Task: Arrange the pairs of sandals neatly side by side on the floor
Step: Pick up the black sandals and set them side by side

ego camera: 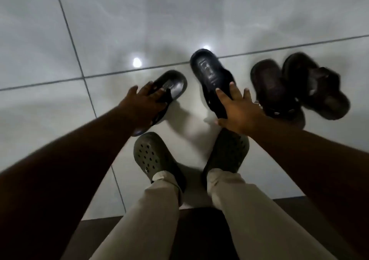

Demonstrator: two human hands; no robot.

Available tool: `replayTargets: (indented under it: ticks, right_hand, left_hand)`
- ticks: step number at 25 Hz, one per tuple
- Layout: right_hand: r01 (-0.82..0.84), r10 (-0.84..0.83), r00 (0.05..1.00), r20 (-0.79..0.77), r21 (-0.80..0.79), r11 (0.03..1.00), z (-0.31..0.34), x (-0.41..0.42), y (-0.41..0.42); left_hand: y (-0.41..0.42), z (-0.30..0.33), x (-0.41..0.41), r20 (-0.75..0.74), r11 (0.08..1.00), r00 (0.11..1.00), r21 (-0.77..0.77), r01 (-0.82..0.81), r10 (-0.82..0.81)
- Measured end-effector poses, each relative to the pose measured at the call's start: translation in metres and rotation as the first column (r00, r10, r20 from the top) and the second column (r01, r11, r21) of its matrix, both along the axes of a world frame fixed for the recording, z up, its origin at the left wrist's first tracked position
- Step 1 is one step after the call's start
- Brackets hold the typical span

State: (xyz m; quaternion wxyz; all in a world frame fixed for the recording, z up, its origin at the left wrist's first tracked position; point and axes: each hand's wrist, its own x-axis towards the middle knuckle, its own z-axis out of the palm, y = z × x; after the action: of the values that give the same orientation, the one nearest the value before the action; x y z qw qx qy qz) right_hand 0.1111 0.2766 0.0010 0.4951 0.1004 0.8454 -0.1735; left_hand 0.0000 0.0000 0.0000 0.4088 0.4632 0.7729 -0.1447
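Two glossy black sandals lie on the pale tiled floor. My left hand (pixel 144 100) grips the strap of the left black sandal (pixel 173 83), whose heel points away to the upper right. My right hand (pixel 237 110) holds the right black sandal (pixel 207 70) by its strap end, fingers spread over it; that sandal's heel end points away from me. A dark brown pair stands to the right: one brown sandal (pixel 269 88) close beside my right hand and the other brown sandal (pixel 315 88) next to it, both blurred.
My own feet in grey-green perforated clogs (pixel 151 156) stand just below the hands, with beige trouser legs (pixel 151 215). Dark grout lines cross the shiny floor (pixel 179 20). A dark brown strip (pixel 197 233) runs along the bottom.
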Motion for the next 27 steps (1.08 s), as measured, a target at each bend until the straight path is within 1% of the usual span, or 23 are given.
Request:
replayTargets:
  ticks: [1,3,5,6,7,9,10,12,14,17,21,24,25,27]
  right_hand:
    - [-0.050,0.050,0.999,0.012,0.022,0.999,-0.016,0.002,-0.004]
    - [-0.090,0.090,0.996,-0.012,0.058,0.994,-0.054,0.001,-0.013]
    - [-0.046,0.054,0.993,-0.107,0.077,0.996,-0.058,-0.001,-0.013]
    - [-0.035,0.050,0.985,-0.162,0.091,0.995,-0.063,-0.008,-0.015]
    - [-0.031,0.054,0.976,-0.212,0.109,0.994,-0.066,-0.022,-0.016]
    - [-0.019,0.048,0.959,-0.280,0.104,0.994,-0.068,-0.060,-0.021]
    - [0.008,0.016,0.955,-0.295,0.080,0.997,-0.069,-0.085,-0.023]
    - [0.048,-0.032,0.943,-0.332,0.041,0.998,-0.066,-0.133,-0.027]
    - [0.022,-0.007,0.927,-0.376,0.035,0.999,-0.062,-0.171,-0.031]
    - [-0.046,0.057,0.901,-0.431,0.036,0.998,-0.060,-0.204,-0.044]
    - [0.012,0.002,0.887,-0.462,0.028,1.000,-0.063,-0.224,-0.064]
    - [0.022,-0.035,0.879,-0.475,-0.034,0.999,-0.066,-0.235,-0.082]
    - [0.014,-0.036,0.880,-0.474,-0.049,0.999,-0.066,-0.238,-0.089]
    - [-0.018,0.005,0.871,-0.491,-0.021,1.000,-0.067,-0.243,-0.103]
  left_hand:
    - [-0.004,-0.016,0.000,-0.029,0.996,0.996,-0.025,0.085,-0.086]
    - [-0.020,-0.049,-0.002,-0.075,0.980,0.977,-0.035,0.198,-0.200]
    - [-0.027,-0.055,-0.011,-0.113,0.965,0.960,0.034,0.261,-0.255]
    - [-0.031,-0.061,-0.022,-0.137,0.966,0.961,0.064,0.252,-0.242]
    - [-0.031,-0.065,-0.037,-0.155,0.976,0.971,0.089,0.196,-0.181]
    - [-0.024,-0.069,-0.069,-0.129,0.994,0.991,0.112,-0.010,0.025]
    - [-0.019,-0.072,-0.087,-0.101,0.985,0.984,0.110,-0.133,0.144]
    - [-0.008,-0.076,-0.118,-0.078,0.944,0.942,0.078,-0.320,0.326]
    - [-0.002,-0.078,-0.145,-0.076,0.898,0.895,0.078,-0.434,0.439]
    - [-0.007,-0.080,-0.173,-0.088,0.861,0.858,0.116,-0.495,0.505]
    - [-0.015,-0.079,-0.192,-0.091,0.879,0.876,0.110,-0.464,0.474]
    - [-0.023,-0.073,-0.201,-0.091,0.871,0.868,0.123,-0.477,0.488]
    - [-0.026,-0.071,-0.205,-0.088,0.860,0.859,0.130,-0.493,0.505]
    - [-0.032,-0.067,-0.210,-0.081,0.851,0.850,0.138,-0.507,0.520]
